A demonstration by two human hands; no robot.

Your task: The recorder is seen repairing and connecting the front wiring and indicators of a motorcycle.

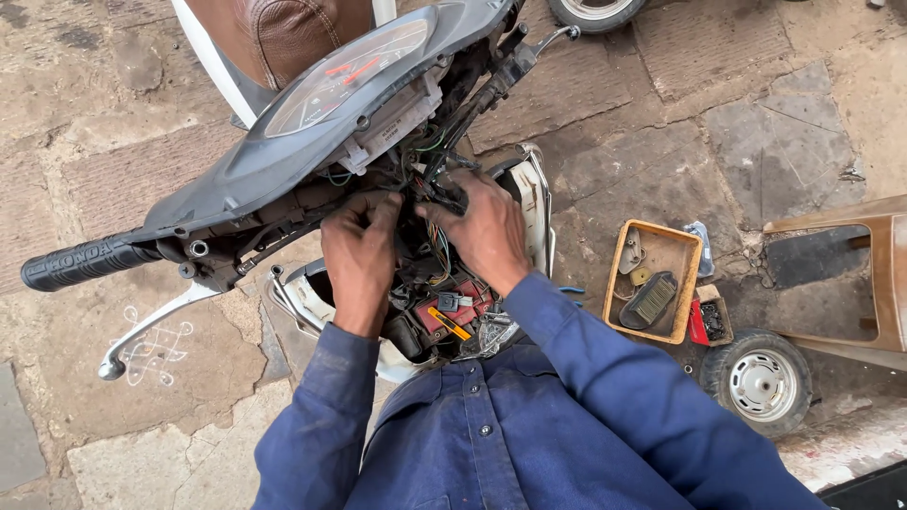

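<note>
I look down on a scooter's handlebar head [312, 142] with its front cover off, the instrument panel [345, 76] facing up. A bundle of coloured wires [439, 189] hangs below the panel. My left hand [359, 250] reaches in under the panel, fingers curled among the wires. Beside it, my right hand [482, 227] pinches the dark wire bundle and connector. Below the hands sits a red battery [453, 312] with a yellow tag. Both arms wear blue sleeves.
The left grip [80, 262] and brake lever [142, 331] stick out at the left. An orange tray [685, 283] with a brush and small parts lies on the stone paving at the right, near a small wheel [761, 382] and a brown panel [883, 274].
</note>
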